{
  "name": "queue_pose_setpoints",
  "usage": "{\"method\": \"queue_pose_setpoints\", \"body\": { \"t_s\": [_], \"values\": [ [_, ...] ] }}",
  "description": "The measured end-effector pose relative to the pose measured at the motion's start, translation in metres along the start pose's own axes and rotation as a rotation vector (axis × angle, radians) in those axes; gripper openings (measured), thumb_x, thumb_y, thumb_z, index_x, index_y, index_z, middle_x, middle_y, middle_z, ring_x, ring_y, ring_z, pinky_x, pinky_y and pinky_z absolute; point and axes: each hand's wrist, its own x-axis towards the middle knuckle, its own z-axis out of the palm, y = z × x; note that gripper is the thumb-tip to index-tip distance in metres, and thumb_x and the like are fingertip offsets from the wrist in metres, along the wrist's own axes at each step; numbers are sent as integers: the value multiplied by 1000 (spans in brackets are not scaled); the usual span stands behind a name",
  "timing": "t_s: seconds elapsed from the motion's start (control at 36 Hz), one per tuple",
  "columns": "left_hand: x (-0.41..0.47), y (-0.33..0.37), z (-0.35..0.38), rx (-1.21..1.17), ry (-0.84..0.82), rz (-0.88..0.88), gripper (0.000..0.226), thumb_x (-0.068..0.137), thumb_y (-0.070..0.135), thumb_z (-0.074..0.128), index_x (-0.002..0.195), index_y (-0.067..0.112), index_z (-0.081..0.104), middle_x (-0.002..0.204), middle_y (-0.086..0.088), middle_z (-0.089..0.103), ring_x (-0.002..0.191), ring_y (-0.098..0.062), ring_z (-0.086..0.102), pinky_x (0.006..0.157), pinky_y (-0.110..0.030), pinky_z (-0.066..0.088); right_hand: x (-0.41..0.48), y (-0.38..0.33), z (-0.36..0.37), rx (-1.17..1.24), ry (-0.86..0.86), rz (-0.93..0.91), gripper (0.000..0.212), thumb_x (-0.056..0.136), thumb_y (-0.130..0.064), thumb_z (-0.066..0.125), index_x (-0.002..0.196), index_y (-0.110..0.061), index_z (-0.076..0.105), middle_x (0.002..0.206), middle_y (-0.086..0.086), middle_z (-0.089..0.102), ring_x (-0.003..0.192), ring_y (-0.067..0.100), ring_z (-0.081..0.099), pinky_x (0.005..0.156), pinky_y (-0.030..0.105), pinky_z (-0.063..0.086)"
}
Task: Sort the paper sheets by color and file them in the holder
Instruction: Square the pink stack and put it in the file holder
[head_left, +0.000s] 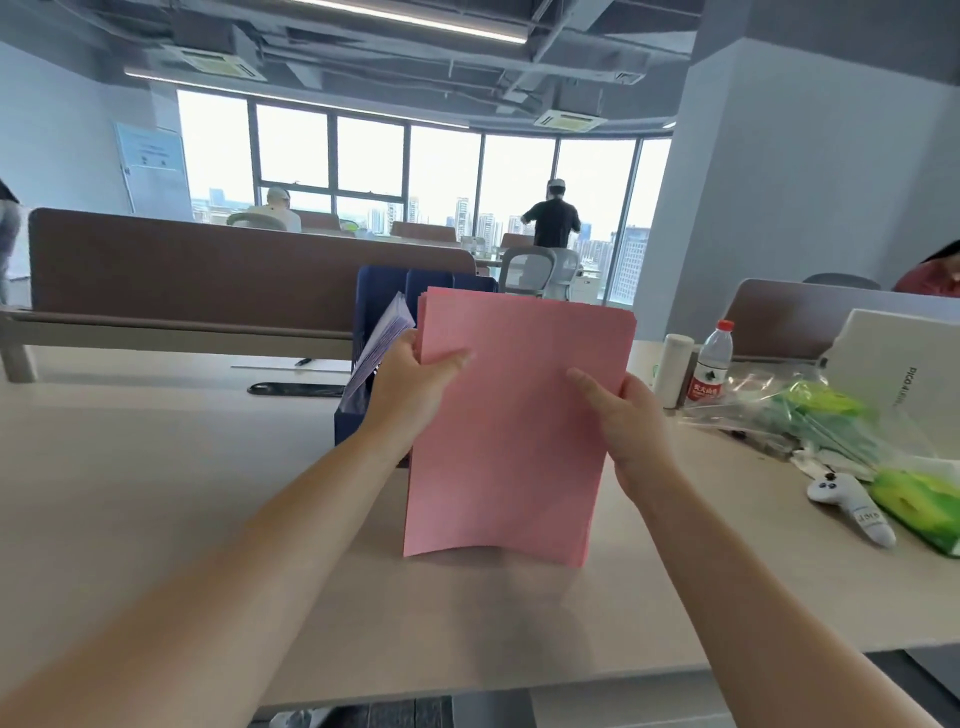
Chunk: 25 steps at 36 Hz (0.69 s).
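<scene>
Sheets of pink paper (519, 415) stand upright as one squared stack between both hands, over the desk (156, 493) and directly in front of the dark blue holder (347, 428). The left hand (410, 384) pinches the stack's left edge, thumb flat on the front face and fingers curled behind; the right hand (623, 415) grips the right edge the same way. Holding both sides likely keeps the edges aligned and the floppy sheets from bowing, so they can slide into a slot together. Whether the bottom edge touches the desk I cannot tell. The holder's leftmost compartment holds lavender sheets (379, 343), leaning out leftward; the stack hides the other compartments, so their contents are unknown.
</scene>
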Motion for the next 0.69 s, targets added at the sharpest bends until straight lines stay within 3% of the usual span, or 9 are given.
{"method": "queue_pose_setpoints", "body": {
  "t_s": [0.06, 0.11, 0.19, 0.25, 0.31, 0.42, 0.58, 0.69],
  "values": [
    [0, 5, -2, 38, 15, 64, 35, 87, 25, 70, 117, 20, 54, 98, 9, 65, 82, -5, 64, 59, -16, 46, 3, -7, -2, -76, 44, -75, 46, 74, -42, 83, 109, -26, 58, 98, -5, 73, 91, 18, 71, 84, 47, 58],
    [0, 11, -3, 104, 37, 162, 49, 88, 18, 67, 130, 25, 42, 104, 12, 59, 81, -1, 61, 56, -12, 44, 4, -17, -2, -130, 60, -161, 73, 71, -41, 83, 132, -36, 43, 109, -8, 69, 95, 13, 70, 86, 49, 57],
    [-1, 19, -4, 207, 49, 313, 85, 87, 7, 62, 151, 40, 16, 126, 17, 47, 71, 5, 58, 52, -22, 50, 1, -37, -3, -338, 44, -321, 96, 80, -35, 78, 148, -56, 14, 135, -14, 48, 111, 9, 56, 89, 40, 52],
    [0, 23, -5, 349, 49, 416, 91, 88, 5, 60, 153, 45, 10, 127, 13, 38, 74, 1, 55, 57, -28, 51, -2, -50, -4, -549, 34, -388, 96, 86, -32, 73, 153, -53, 6, 126, -14, 37, 92, 3, 49, 76, 28, 43],
    [1, 26, -4, 507, 44, 503, 81, 89, 8, 60, 152, 42, 22, 123, 4, 37, 86, -12, 57, 62, -30, 50, -4, -57, -1, -711, 25, -420, 87, 89, -34, 69, 154, -49, 14, 125, -10, 35, 82, 0, 46, 68, 25, 41],
    [0, 26, -4, 684, 21, 529, 53, 92, 14, 57, 141, 31, 50, 140, -4, 33, 113, -23, 56, 72, -28, 41, -6, -59, 3, -799, 49, -393, 65, 88, -42, 67, 147, -42, 39, 138, -5, 34, 107, 16, 55, 87, 39, 53],
    [0, 28, -10, 700, 25, 497, 46, 92, 18, 56, 137, 31, 53, 145, -4, 31, 86, -19, 58, 69, -30, 45, -5, -58, -3, -798, 75, -420, 48, 96, -35, 59, 142, -34, 47, 139, -4, 38, 107, 18, 55, 84, 37, 51],
    [4, 27, -11, 553, 43, 411, 52, 90, 18, 59, 140, 27, 48, 136, 3, 37, 89, -12, 56, 69, -24, 44, 0, -53, -3, -583, 83, -389, 55, 96, -27, 59, 147, -33, 41, 128, -6, 50, 105, 15, 58, 83, 30, 45]
  ]
}}
